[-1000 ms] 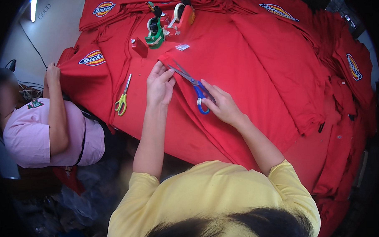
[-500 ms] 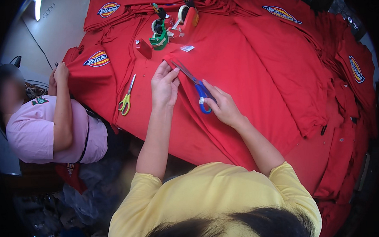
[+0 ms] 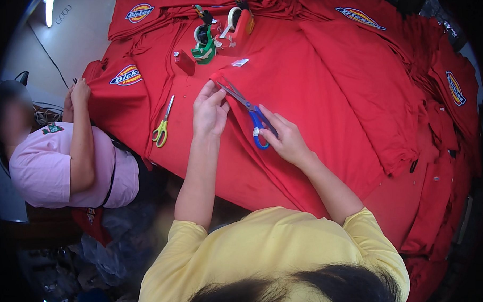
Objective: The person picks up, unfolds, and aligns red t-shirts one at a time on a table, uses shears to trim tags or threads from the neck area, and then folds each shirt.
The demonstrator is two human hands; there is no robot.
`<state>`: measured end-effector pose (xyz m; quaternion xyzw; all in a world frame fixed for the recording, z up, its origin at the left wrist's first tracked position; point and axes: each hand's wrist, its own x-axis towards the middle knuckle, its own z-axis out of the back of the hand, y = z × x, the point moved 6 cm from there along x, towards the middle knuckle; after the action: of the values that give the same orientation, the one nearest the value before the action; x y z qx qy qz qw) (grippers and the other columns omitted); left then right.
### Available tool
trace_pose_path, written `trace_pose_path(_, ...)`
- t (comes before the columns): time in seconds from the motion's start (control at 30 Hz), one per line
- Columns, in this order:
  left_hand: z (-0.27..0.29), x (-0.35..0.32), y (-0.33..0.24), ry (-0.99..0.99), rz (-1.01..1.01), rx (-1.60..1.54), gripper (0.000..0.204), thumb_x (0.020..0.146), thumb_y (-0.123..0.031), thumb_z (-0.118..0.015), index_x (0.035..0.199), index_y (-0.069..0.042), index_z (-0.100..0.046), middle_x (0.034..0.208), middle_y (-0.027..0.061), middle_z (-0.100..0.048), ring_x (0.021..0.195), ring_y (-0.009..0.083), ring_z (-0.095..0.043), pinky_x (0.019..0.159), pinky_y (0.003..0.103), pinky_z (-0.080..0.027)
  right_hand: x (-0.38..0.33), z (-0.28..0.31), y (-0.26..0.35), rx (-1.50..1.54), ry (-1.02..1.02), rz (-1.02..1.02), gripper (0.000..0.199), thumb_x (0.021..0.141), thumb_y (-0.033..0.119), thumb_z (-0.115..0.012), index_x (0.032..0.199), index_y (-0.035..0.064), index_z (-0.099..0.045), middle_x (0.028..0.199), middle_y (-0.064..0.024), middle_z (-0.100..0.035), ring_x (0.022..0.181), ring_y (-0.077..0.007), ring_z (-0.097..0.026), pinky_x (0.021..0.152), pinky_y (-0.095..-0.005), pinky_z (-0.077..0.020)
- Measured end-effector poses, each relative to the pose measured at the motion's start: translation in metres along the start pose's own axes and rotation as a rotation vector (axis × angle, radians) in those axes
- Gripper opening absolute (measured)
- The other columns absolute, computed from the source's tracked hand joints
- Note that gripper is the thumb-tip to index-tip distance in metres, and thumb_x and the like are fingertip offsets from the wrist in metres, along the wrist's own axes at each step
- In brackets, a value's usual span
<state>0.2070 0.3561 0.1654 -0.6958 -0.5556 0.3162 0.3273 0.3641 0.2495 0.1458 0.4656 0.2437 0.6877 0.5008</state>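
A large red garment [image 3: 303, 101] lies spread over the table in front of me. My left hand [image 3: 210, 110] pinches its edge between thumb and fingers and lifts it a little. Blue-handled scissors [image 3: 254, 114] are in my right hand [image 3: 284, 134], with fingers through and around the handles. Their blades are parted and point up and left, the tips beside my left fingertips at the cloth edge. Whether the blades touch the cloth I cannot tell. A small white label [image 3: 240, 62] rests on the red cloth just beyond the tips.
Yellow-green scissors [image 3: 162, 124] lie left of my left hand. Beyond stand a green tape dispenser [image 3: 204, 46], a red tape dispenser [image 3: 236, 31] and a small red box [image 3: 184, 62]. Red garments [image 3: 436, 80] pile up at right. A co-worker in pink [image 3: 74, 165] holds red cloth at left.
The scissors' blades have opened wider near my left fingertips, and my right hand has shifted slightly. My left hand keeps its pinch on the cloth.
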Motion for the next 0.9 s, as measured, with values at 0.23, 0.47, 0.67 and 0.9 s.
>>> trace_pose_path(0.23,-0.009,-0.010,-0.001,0.039,0.002,0.031,0.036,0.087,0.004,-0.052,0.122,-0.002,-0.052,0.114,0.0059,-0.059,0.106,0.0181,-0.057,0.092,0.037,-0.046,0.004,0.005,0.007,-0.008,0.043,-0.063,0.055,0.089,0.019,-0.060,0.137,0.0028,-0.040,0.087,-0.0119,-0.055,0.065,-0.0192,-0.054,0.062,-0.0325,-0.0460)
trace_pose_path(0.47,-0.019,-0.018,-0.002,0.046,0.017,0.056,0.034,0.087,0.008,-0.050,0.120,0.000,-0.054,0.107,0.0085,-0.061,0.100,0.0184,-0.060,0.086,0.034,-0.052,0.004,0.006,0.007,0.034,0.002,-0.022,0.051,0.091,0.017,-0.056,0.138,0.0035,-0.039,0.091,-0.0154,-0.057,0.077,-0.0253,-0.059,0.069,-0.0345,-0.0464)
trace_pose_path(0.67,-0.018,-0.017,-0.002,0.054,0.017,0.059,0.035,0.087,0.008,-0.050,0.121,-0.001,-0.053,0.108,0.0086,-0.061,0.100,0.0180,-0.060,0.086,0.034,-0.052,0.004,0.008,0.009,0.164,0.068,-0.172,0.048,0.092,0.016,-0.054,0.136,0.0033,-0.041,0.092,-0.0167,-0.059,0.079,-0.0269,-0.060,0.072,-0.0343,-0.0461)
trace_pose_path(0.9,-0.019,-0.018,-0.003,0.095,0.023,0.062,0.036,0.086,0.007,-0.052,0.122,-0.001,-0.053,0.108,0.0084,-0.060,0.099,0.0176,-0.060,0.085,0.034,-0.051,-0.001,0.004,0.005,0.330,0.111,-0.386,0.045,0.092,0.010,-0.051,0.135,0.0028,-0.043,0.084,-0.0119,-0.059,0.069,-0.0179,-0.057,0.066,-0.0306,-0.0470)
